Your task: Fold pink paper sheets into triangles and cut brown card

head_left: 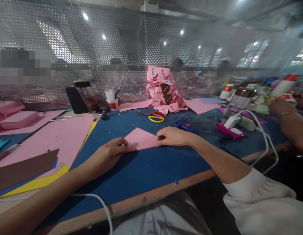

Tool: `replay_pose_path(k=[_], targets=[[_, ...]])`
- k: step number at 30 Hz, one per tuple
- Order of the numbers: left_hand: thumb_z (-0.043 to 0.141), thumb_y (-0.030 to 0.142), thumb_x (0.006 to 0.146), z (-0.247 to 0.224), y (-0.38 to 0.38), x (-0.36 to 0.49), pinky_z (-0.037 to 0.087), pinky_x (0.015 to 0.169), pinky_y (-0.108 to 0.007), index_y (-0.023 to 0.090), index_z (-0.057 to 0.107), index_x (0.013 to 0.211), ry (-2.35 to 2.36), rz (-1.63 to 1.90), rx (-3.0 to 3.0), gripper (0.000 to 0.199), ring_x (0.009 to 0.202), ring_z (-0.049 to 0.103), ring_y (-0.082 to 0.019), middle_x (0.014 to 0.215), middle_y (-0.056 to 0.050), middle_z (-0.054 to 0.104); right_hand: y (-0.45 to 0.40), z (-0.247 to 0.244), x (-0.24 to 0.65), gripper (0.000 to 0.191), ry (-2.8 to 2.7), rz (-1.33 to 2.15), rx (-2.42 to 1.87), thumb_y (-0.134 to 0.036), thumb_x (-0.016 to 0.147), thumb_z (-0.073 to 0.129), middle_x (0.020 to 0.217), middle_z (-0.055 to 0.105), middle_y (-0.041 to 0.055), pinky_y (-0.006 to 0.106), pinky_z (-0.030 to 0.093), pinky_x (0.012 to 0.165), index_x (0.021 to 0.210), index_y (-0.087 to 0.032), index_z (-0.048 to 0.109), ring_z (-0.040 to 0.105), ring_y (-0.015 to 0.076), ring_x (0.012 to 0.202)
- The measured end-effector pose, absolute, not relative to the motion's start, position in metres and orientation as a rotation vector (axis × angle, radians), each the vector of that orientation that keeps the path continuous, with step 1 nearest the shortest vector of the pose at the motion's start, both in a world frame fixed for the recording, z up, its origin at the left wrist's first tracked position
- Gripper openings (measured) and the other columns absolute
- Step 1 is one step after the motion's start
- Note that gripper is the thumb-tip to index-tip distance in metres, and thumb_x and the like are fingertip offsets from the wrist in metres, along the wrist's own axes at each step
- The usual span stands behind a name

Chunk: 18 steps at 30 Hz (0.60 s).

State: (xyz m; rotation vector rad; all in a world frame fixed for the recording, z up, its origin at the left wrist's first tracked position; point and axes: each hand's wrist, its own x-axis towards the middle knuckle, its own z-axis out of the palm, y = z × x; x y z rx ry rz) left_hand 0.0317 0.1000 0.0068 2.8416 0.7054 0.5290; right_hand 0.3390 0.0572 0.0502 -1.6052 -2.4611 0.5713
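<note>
A piece of pink paper (141, 138), pointed at the top like a folded triangle, lies on the blue table mat (132, 176). My left hand (114, 148) pinches its left corner, thumb and fingers together at the edge. At the opposite corner, my right hand (172, 136) grips the paper with curled fingers. Just beyond the paper rest scissors (156, 117) with red and yellow handles. A blue glue gun (183, 125) lies behind my right hand. Farther back stands a layered pink paper construction (163, 89) with blue and brown dotted pieces.
Pink sheets (65, 137) overlap brown and yellow sheets at left. A lidded jar (86, 96) and paper cup (113, 100) stand at the back. At right are another jar (239, 101), a magenta device (231, 131) with a white cable (265, 137), and another person's hand (281, 106).
</note>
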Motion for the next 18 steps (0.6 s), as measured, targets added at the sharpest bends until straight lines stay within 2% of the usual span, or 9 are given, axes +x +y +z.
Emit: replay_pose_path(k=[11,18], targets=[[0.040,0.021,0.100,0.0042,0.1024,0.0316,0.049,0.080,-0.024,0.038,0.068,0.123,0.681,0.560,2.849,0.040,0.091,0.063,-0.015,0.110,-0.004,0.060,0.0546,0.0480,0.3431,0.016,-2.433,0.564,-1.595,-0.037,0.082,0.070,0.088,0.075,0.0013,0.024,0.038,0.065,0.084,-0.021,0.072,0.064,0.0160,0.079],[0.039,0.017,0.099,0.0006,0.1047,0.0300,0.048,0.081,-0.025,0.039,0.067,0.124,0.694,0.545,2.854,0.043,0.092,0.064,-0.015,0.111,-0.004,0.059,0.0518,0.0476,0.3456,0.017,-2.408,0.541,-1.621,-0.037,0.081,0.071,0.087,0.075,0.0012,0.024,0.037,0.062,0.085,-0.021,0.073,0.064,0.0166,0.080]])
